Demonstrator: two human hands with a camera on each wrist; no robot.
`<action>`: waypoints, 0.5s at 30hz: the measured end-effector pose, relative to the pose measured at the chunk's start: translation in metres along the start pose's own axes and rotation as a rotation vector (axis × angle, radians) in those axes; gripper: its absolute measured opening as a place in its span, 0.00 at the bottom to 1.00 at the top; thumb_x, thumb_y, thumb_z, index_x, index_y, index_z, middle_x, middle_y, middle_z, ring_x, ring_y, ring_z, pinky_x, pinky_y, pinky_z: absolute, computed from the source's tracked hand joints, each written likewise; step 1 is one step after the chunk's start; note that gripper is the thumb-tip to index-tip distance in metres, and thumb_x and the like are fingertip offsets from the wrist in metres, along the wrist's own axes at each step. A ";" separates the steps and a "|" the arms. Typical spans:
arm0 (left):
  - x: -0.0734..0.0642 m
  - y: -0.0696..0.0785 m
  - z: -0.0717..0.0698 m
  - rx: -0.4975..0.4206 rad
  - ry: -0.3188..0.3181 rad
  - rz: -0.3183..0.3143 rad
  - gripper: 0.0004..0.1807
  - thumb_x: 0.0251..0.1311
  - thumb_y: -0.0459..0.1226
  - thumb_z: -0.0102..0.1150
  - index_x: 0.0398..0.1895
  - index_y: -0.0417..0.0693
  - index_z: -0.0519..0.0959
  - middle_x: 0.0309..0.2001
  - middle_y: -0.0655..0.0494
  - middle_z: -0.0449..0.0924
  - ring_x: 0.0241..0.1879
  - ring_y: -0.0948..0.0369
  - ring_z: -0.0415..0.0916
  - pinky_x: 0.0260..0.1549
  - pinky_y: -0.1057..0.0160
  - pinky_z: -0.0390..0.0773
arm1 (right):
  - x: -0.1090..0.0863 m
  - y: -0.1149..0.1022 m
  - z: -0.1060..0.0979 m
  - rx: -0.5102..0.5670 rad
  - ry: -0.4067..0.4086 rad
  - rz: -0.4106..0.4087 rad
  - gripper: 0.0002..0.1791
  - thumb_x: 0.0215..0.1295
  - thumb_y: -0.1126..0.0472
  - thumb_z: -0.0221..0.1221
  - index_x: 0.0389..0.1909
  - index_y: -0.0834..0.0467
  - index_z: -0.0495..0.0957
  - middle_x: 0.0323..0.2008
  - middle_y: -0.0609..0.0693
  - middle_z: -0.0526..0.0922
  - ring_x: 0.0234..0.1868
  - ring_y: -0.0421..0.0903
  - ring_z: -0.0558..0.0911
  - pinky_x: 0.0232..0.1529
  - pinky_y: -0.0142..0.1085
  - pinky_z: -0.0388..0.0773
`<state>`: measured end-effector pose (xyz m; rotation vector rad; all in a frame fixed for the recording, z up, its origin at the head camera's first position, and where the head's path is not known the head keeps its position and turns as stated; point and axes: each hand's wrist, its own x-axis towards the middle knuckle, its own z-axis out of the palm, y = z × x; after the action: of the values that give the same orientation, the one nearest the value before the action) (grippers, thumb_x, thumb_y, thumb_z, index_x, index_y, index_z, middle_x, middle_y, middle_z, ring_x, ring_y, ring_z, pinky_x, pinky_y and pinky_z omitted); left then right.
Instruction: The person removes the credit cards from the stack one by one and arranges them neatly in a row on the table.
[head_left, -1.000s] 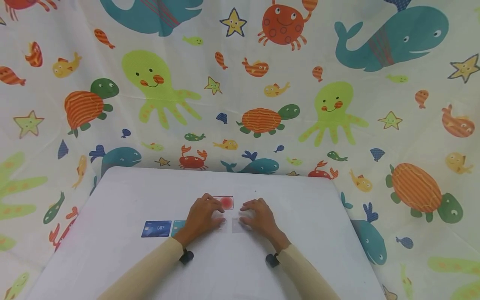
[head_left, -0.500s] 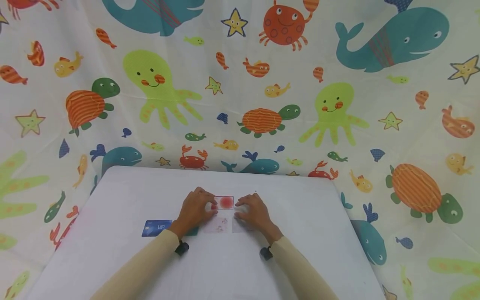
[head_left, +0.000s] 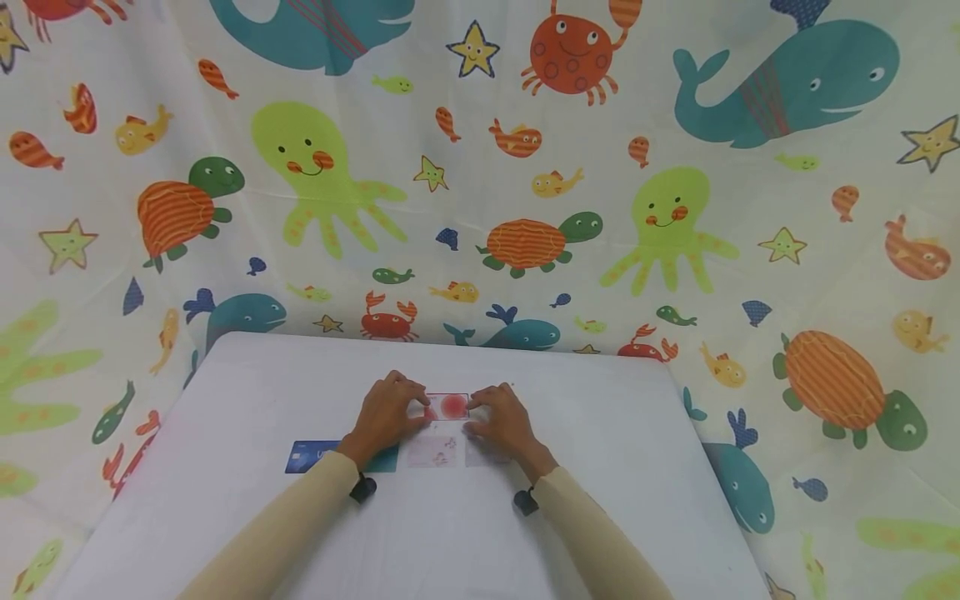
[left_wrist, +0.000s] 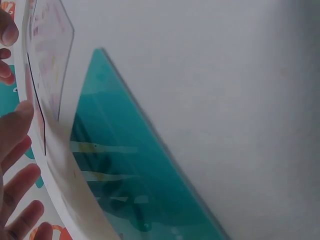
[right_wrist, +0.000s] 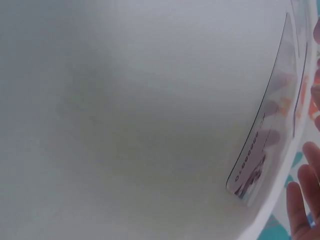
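The red card (head_left: 452, 406) lies between my left hand (head_left: 382, 418) and right hand (head_left: 507, 422); my fingers (left_wrist: 25, 179) stand apart at its short ends.

Head view looks down; 2 nearer wrist views share its table (head_left: 450, 533).

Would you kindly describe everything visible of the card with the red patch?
The card is a flat rectangle with a dark reddish border, a round red patch toward its right and paler pink at its left. It lies on the white table, long side left to right, beyond the row of other cards. The left hand and right hand flank its ends; contact and material are unclear.
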<state>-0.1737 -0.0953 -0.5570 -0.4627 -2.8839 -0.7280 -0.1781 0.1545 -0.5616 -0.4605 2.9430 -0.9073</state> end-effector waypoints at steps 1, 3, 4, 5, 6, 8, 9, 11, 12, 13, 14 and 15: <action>0.000 0.000 0.000 0.000 -0.003 -0.001 0.15 0.55 0.47 0.82 0.45 0.57 0.92 0.53 0.56 0.90 0.52 0.55 0.78 0.54 0.49 0.83 | 0.001 0.000 0.000 0.001 -0.003 0.002 0.17 0.62 0.50 0.76 0.51 0.45 0.90 0.56 0.44 0.87 0.58 0.44 0.78 0.66 0.46 0.81; 0.001 0.000 0.000 0.002 -0.011 -0.003 0.15 0.55 0.47 0.82 0.45 0.58 0.92 0.54 0.56 0.90 0.52 0.55 0.77 0.55 0.50 0.83 | 0.002 -0.001 0.001 0.002 -0.005 0.004 0.17 0.61 0.50 0.77 0.51 0.45 0.90 0.57 0.44 0.87 0.58 0.44 0.78 0.66 0.46 0.81; 0.001 0.000 0.001 0.002 -0.016 -0.004 0.15 0.55 0.47 0.81 0.46 0.58 0.92 0.54 0.56 0.90 0.53 0.55 0.77 0.56 0.50 0.83 | 0.003 -0.002 0.001 0.001 -0.007 0.007 0.18 0.61 0.50 0.77 0.52 0.45 0.89 0.57 0.44 0.87 0.58 0.44 0.78 0.66 0.46 0.81; 0.002 0.000 0.001 0.004 -0.019 -0.004 0.15 0.55 0.47 0.81 0.46 0.58 0.92 0.54 0.56 0.90 0.53 0.55 0.77 0.56 0.50 0.82 | 0.004 -0.002 0.002 -0.004 -0.007 0.009 0.18 0.61 0.50 0.77 0.52 0.45 0.89 0.57 0.44 0.87 0.58 0.44 0.78 0.67 0.46 0.81; 0.002 0.000 0.001 0.004 -0.023 -0.004 0.15 0.55 0.47 0.81 0.46 0.58 0.92 0.54 0.56 0.90 0.53 0.55 0.77 0.56 0.50 0.82 | 0.005 -0.003 0.002 -0.007 -0.009 0.011 0.18 0.61 0.50 0.77 0.52 0.45 0.89 0.57 0.44 0.87 0.58 0.44 0.78 0.67 0.45 0.80; 0.004 -0.001 0.002 0.006 -0.026 -0.001 0.15 0.55 0.47 0.81 0.45 0.58 0.92 0.54 0.56 0.90 0.52 0.56 0.77 0.56 0.51 0.82 | 0.007 -0.003 0.004 -0.021 -0.012 0.011 0.18 0.61 0.50 0.77 0.52 0.45 0.89 0.57 0.43 0.87 0.59 0.43 0.78 0.68 0.45 0.80; 0.005 -0.001 0.002 0.006 -0.028 -0.001 0.15 0.55 0.47 0.81 0.45 0.58 0.92 0.54 0.56 0.90 0.52 0.56 0.77 0.56 0.51 0.82 | 0.008 -0.003 0.005 -0.031 -0.017 0.016 0.19 0.61 0.50 0.77 0.53 0.45 0.88 0.58 0.43 0.87 0.59 0.43 0.78 0.69 0.43 0.80; 0.007 -0.002 0.003 0.006 -0.032 -0.004 0.15 0.55 0.48 0.82 0.45 0.59 0.92 0.53 0.57 0.90 0.52 0.56 0.77 0.55 0.51 0.82 | 0.011 -0.004 0.006 -0.040 -0.019 0.009 0.19 0.62 0.50 0.77 0.53 0.45 0.88 0.58 0.43 0.87 0.59 0.43 0.78 0.69 0.43 0.80; 0.008 -0.003 0.004 0.006 -0.035 -0.007 0.15 0.54 0.48 0.82 0.45 0.59 0.92 0.53 0.57 0.90 0.51 0.56 0.77 0.55 0.51 0.82 | 0.011 -0.004 0.006 -0.040 -0.024 0.011 0.19 0.62 0.50 0.77 0.53 0.45 0.88 0.58 0.43 0.87 0.59 0.43 0.78 0.69 0.42 0.79; 0.008 -0.003 0.004 0.005 -0.039 -0.011 0.16 0.54 0.48 0.82 0.45 0.59 0.92 0.53 0.57 0.90 0.51 0.56 0.77 0.55 0.51 0.82 | 0.012 -0.004 0.006 -0.039 -0.026 0.012 0.19 0.62 0.50 0.77 0.53 0.45 0.88 0.58 0.43 0.87 0.59 0.43 0.78 0.69 0.42 0.79; 0.009 -0.003 0.005 0.005 -0.044 -0.017 0.16 0.54 0.48 0.82 0.45 0.60 0.92 0.53 0.57 0.90 0.51 0.56 0.77 0.56 0.51 0.82 | 0.013 -0.005 0.006 -0.033 -0.030 0.013 0.19 0.62 0.50 0.77 0.53 0.45 0.88 0.58 0.43 0.87 0.59 0.43 0.78 0.69 0.42 0.79; 0.009 -0.003 0.005 0.002 -0.051 -0.023 0.16 0.53 0.48 0.82 0.46 0.60 0.92 0.52 0.58 0.90 0.51 0.56 0.77 0.56 0.51 0.82 | 0.013 -0.005 0.006 -0.023 -0.034 0.014 0.19 0.62 0.51 0.77 0.53 0.45 0.88 0.58 0.43 0.87 0.58 0.43 0.78 0.69 0.42 0.79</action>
<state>-0.1840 -0.0935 -0.5608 -0.4549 -2.9416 -0.7267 -0.1888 0.1436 -0.5626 -0.4514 2.9256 -0.8558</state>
